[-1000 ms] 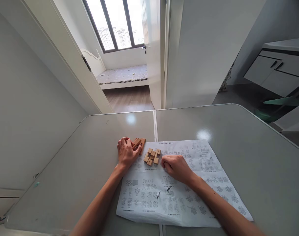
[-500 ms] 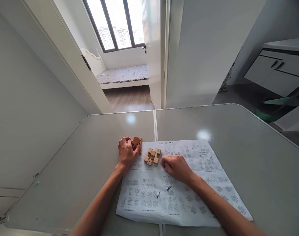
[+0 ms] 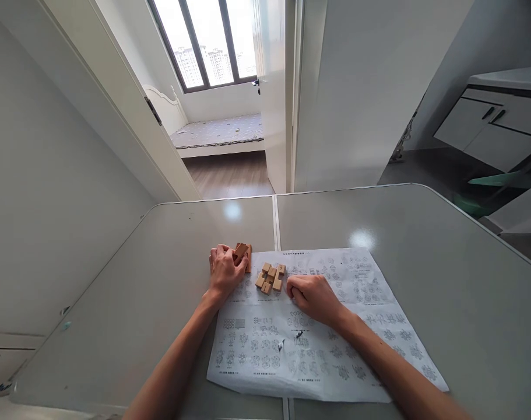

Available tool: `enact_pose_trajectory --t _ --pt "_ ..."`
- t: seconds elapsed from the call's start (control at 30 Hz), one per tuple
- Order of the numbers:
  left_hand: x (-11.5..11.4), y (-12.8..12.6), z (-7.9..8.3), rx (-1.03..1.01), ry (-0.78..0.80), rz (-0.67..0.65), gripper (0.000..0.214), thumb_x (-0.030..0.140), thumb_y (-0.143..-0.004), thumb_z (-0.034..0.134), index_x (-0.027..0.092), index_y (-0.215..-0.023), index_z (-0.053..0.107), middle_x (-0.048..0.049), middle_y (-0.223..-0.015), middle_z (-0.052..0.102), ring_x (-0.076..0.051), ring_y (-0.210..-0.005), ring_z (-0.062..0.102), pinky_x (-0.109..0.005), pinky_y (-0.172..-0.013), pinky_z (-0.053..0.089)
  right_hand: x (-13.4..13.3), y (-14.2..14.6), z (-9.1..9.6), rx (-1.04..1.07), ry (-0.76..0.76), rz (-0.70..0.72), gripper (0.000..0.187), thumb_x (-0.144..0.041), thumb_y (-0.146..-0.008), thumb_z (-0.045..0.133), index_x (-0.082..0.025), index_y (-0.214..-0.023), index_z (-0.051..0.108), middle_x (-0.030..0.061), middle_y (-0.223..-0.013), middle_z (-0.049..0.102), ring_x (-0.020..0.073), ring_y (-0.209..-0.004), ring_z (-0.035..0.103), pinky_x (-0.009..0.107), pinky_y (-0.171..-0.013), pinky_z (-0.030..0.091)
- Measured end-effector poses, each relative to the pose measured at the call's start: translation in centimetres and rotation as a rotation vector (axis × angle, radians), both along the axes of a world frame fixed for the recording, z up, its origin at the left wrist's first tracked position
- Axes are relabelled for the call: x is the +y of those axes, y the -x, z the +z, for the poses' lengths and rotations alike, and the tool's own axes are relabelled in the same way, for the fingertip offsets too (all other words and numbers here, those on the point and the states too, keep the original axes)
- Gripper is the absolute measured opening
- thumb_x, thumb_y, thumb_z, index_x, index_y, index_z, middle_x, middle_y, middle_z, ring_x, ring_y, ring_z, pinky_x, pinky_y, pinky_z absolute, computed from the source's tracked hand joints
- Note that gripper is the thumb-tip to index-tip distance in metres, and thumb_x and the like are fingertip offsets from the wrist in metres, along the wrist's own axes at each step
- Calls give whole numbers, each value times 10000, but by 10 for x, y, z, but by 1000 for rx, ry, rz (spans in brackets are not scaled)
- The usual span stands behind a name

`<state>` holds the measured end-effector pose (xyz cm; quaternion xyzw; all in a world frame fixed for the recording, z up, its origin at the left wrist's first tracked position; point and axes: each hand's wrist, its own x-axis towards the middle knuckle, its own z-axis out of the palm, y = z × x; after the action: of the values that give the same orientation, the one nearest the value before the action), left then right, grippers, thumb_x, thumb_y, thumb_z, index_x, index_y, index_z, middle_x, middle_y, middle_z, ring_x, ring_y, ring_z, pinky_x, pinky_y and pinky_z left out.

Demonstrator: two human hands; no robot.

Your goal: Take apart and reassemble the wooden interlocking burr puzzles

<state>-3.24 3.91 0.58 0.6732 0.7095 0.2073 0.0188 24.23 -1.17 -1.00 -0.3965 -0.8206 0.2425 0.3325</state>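
My left hand [image 3: 225,273] is closed around reddish-brown wooden puzzle pieces [image 3: 240,252] at the sheet's upper left corner. Part of the pieces is hidden behind its fingers and thumb. Just to the right lies a cluster of pale, notched wooden puzzle pieces [image 3: 270,279], which neither hand touches. Beside that cluster, my right hand [image 3: 311,294] rests on the paper in a loose fist; its fingertips are tucked underneath, and no object shows in it. Beneath both the pale pieces and the right hand spreads a creased paper sheet [image 3: 330,373] printed with many small puzzle diagrams.
Two small items lie on the paper, a dark one [image 3: 299,335] and a silvery one [image 3: 281,345]. The grey table [image 3: 129,303] has a light seam [image 3: 275,224] down its middle. Beyond its far edge are an open door [image 3: 276,116] and a bed [image 3: 221,133].
My left hand has tilted the reddish-brown pieces very slightly. The right hand and the pale pieces stay where they were.
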Motion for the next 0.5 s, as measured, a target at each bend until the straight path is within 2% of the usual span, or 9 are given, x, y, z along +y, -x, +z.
enact_pose_trajectory --t 0.17,0.5 --pt "-1 0 2 36 2 7 366 505 -947 593 160 -925 711 -177 -1258 516 -382 -1220 457 -535 -1078 443 1 -1 -3 -1 3 3 290 -18 -879 468 -205 -700 598 -24 -645 664 112 -548 562 225 -590 329" --pt "3 6 -1 7 11 -62 275 431 -920 618 173 -903 711 -166 -1216 587 -370 -1193 485 -533 -1071 471 0 -1 1 2 0 4 285 -14 -869 468 -206 -694 586 -25 -643 661 113 -545 555 226 -583 320"
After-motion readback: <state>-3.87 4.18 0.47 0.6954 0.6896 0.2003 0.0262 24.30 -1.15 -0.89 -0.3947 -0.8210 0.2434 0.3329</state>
